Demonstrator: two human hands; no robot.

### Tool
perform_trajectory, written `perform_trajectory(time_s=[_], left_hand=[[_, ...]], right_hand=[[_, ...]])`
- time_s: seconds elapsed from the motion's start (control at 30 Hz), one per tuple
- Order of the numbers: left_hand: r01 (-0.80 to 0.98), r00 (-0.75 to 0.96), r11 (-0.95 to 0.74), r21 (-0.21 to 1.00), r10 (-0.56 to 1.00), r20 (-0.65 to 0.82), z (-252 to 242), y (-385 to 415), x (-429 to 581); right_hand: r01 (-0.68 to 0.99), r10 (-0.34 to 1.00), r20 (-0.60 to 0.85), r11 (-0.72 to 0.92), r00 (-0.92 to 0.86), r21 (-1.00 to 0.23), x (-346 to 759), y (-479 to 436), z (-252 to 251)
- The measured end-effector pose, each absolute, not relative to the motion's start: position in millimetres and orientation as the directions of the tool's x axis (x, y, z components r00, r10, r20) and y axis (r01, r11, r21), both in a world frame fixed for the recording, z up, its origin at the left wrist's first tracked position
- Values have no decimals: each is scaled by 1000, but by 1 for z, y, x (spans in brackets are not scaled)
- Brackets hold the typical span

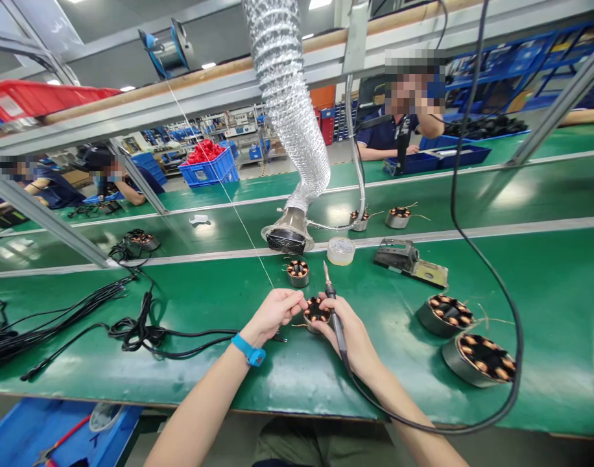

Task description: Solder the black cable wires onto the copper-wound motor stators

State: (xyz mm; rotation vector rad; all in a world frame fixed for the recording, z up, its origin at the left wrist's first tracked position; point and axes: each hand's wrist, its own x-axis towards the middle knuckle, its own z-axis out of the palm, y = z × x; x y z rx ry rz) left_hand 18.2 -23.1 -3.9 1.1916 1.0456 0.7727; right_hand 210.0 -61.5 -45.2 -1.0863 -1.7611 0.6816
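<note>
My left hand, with a blue wrist strap, is closed in a pinch. A thin solder wire runs down into it from a spool overhead. In my right hand lies a soldering iron, its tip pointing up and away. The right thumb and a finger also touch a round motor stator with copper coils. That stator sits between both hands, partly covered by fingers. Just behind it stands another stator.
An extractor hood hangs behind the hands, beside a round tub and an iron stand. More stators stand at right. Black cables lie left. The iron's cord loops right. Co-workers sit across the bench.
</note>
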Motion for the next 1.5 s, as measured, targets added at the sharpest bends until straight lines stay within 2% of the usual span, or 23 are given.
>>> perform_trajectory(time_s=[0.07,0.17,0.27,0.4,0.57,0.63,0.7,0.77,0.87,0.93,0.97,1.07,1.17,1.33,1.5], left_hand=[[79,342,213,974,912,-227,-3,-22,17],[223,285,160,962,933,-221,1,-32,5],[330,337,84,940,920,-200,3,-49,-7],[286,423,32,958,892,-156,0,-58,-3],[87,400,295,951,864,-305,1,-47,23],[141,386,254,957,876,-289,6,-44,21],[306,333,101,947,920,-206,15,-44,4],[534,288,-92,841,954,-79,22,-50,-24],[810,343,-306,500,939,20,22,-64,-68],[878,399,-377,294,917,-17,13,-74,-86],[891,411,-392,230,910,-43,7,-77,-90],[902,421,-411,133,905,-59,-11,-81,-90],[866,489,-485,123,872,-7,-22,-81,-75],[701,689,-686,195,722,62,-29,-83,-43],[652,710,-699,294,699,85,-28,-84,-35]], right_hand=[[388,884,432,466,-177,-795,210,-61,-45],[390,880,445,474,-167,-789,209,-61,-46],[395,882,443,469,-159,-790,209,-61,-49],[411,882,444,468,-159,-782,210,-61,-50],[416,865,463,500,-194,-759,211,-60,-49],[432,864,467,500,-189,-751,211,-59,-48],[444,868,465,491,-176,-750,210,-58,-48],[442,869,467,489,-167,-752,209,-57,-48],[440,862,480,498,-162,-747,209,-56,-49],[453,858,491,501,-149,-737,209,-54,-52],[462,858,495,498,-138,-734,209,-53,-54],[475,853,509,499,-120,-725,208,-48,-58],[481,848,515,507,-128,-716,207,-43,-56],[482,842,520,519,-145,-706,205,-34,-47],[478,827,534,546,-177,-688,208,-25,-59]])
